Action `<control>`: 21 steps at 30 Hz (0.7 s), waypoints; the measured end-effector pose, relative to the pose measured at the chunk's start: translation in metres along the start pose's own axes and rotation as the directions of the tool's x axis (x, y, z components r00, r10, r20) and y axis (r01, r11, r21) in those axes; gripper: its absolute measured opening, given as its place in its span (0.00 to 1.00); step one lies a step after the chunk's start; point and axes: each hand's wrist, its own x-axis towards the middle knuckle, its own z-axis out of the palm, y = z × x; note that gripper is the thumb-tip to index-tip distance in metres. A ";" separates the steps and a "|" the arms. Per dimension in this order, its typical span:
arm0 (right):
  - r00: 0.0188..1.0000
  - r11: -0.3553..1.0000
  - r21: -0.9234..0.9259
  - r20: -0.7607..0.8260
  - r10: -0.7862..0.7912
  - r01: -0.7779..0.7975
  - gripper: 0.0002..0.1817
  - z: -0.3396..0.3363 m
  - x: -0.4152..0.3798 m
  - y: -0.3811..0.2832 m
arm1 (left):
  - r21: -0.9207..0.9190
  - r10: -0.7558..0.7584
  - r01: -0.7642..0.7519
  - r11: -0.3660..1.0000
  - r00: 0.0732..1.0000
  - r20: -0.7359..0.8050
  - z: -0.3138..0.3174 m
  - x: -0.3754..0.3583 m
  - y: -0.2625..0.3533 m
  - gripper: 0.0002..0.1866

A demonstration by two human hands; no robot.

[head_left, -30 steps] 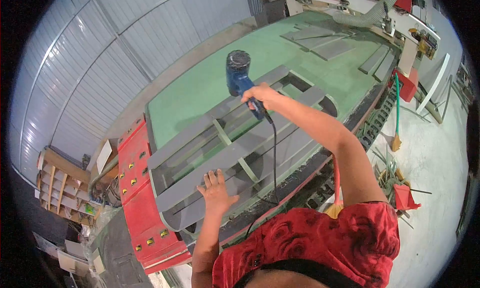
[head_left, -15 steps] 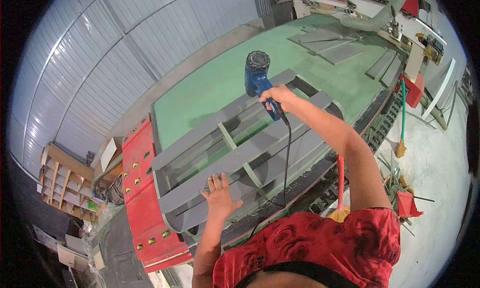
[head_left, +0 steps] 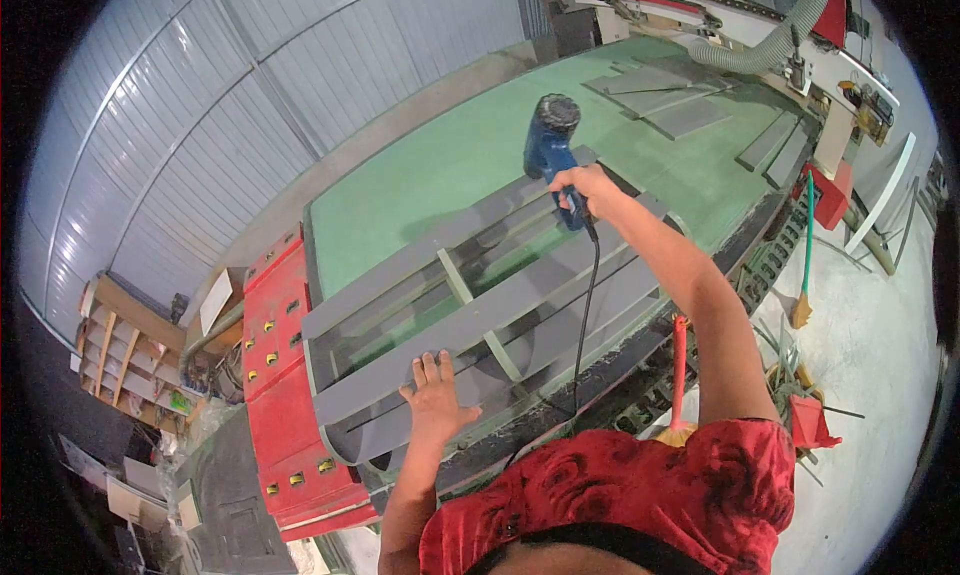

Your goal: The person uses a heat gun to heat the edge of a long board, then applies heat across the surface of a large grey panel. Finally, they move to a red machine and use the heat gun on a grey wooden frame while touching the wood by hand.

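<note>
My right hand is wrapped around the handle of a blue heat gun, held above the far part of a grey slatted frame. The tool's dark round end faces up, and a black cord hangs from its handle toward the table's near edge. With fingers spread, my left hand lies flat on the near left part of the frame. Long grey boards and pale crosspieces make up the frame, with gaps between them.
A green-topped machine table carries the frame. Loose grey panels lie at its far right, near a ribbed hose. A red panel borders the left end. Brooms and a red dustpan are at right.
My right hand has carried the heat gun rightward along the frame. My left hand stays flat in nearly the same spot.
</note>
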 end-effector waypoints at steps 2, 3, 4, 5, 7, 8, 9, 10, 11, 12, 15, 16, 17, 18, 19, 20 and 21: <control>0.995 1.000 0.021 -0.095 -0.010 0.012 0.08 -0.013 0.014 0.002 | -0.011 0.003 -0.003 1.000 1.000 0.000 0.001 0.001 -0.001 0.57; 0.993 0.999 0.043 -0.118 -0.026 0.031 0.08 -0.018 0.019 0.003 | -0.011 0.004 -0.004 1.000 1.000 0.005 0.000 0.001 -0.001 0.57; 0.993 0.999 0.039 -0.116 -0.025 0.030 0.08 -0.025 0.023 0.004 | -0.011 0.004 -0.004 1.000 1.000 0.011 -0.001 0.001 -0.001 0.57; 0.993 0.997 0.051 -0.113 -0.044 0.050 0.08 -0.033 0.027 0.004 | -0.015 0.001 -0.001 1.000 1.000 0.012 -0.001 0.002 0.000 0.57; 0.983 0.998 0.035 -0.176 -0.049 0.056 0.08 -0.038 0.029 0.002 | 0.013 -0.020 0.019 1.000 0.999 0.045 -0.001 0.002 0.000 0.59; 0.984 0.998 0.032 -0.173 -0.046 0.053 0.08 -0.041 0.029 0.002 | 0.011 -0.023 0.022 1.000 0.999 0.047 0.001 0.002 -0.001 0.59; 0.981 0.996 0.052 -0.183 -0.060 0.071 0.09 -0.044 0.028 0.001 | 0.005 -0.021 0.020 1.000 0.999 0.036 0.002 0.002 -0.002 0.59; 0.978 0.994 0.070 -0.193 -0.074 0.089 0.09 -0.047 0.027 0.000 | -0.001 -0.019 0.019 1.000 1.000 0.024 0.003 0.002 -0.002 0.59; 0.974 0.996 0.054 -0.218 -0.064 0.077 0.09 -0.049 0.027 -0.001 | -0.006 -0.023 0.023 1.000 0.999 0.028 0.003 0.002 -0.002 0.59; 0.975 0.996 0.048 -0.212 -0.060 0.072 0.09 -0.052 0.028 0.001 | -0.009 -0.020 0.020 1.000 1.000 0.024 0.002 0.002 -0.002 0.59; 0.976 0.992 0.073 -0.198 -0.087 0.104 0.12 -0.053 0.024 0.000 | -0.032 -0.012 0.012 0.999 1.000 0.026 -0.002 0.001 -0.002 0.58; 0.979 0.993 0.068 -0.184 -0.084 0.098 0.12 -0.052 0.026 0.001 | -0.046 0.005 -0.004 0.999 1.000 0.026 -0.003 0.000 -0.003 0.58; 0.976 0.994 0.065 -0.204 -0.075 0.090 0.11 -0.055 0.030 0.002 | -0.051 -0.012 0.013 0.999 1.000 0.027 -0.004 0.000 -0.004 0.58; 0.973 0.995 0.061 -0.219 -0.067 0.082 0.11 -0.055 0.033 0.003 | -0.056 0.004 -0.004 0.998 1.000 0.013 -0.004 0.001 -0.004 0.57; 0.975 0.996 0.037 -0.214 -0.067 0.077 0.11 -0.056 0.032 0.003 | -0.062 0.014 -0.014 0.998 1.000 0.000 -0.004 0.000 -0.005 0.57; 0.978 0.994 0.059 -0.192 -0.081 0.094 0.11 -0.058 0.033 0.004 | -0.075 -0.023 0.023 0.997 1.000 0.004 -0.002 0.001 -0.005 0.57; 0.982 0.991 0.080 -0.164 -0.093 0.107 0.11 -0.059 0.036 0.006 | -0.066 0.023 -0.025 0.998 0.999 -0.025 0.000 0.002 -0.007 0.56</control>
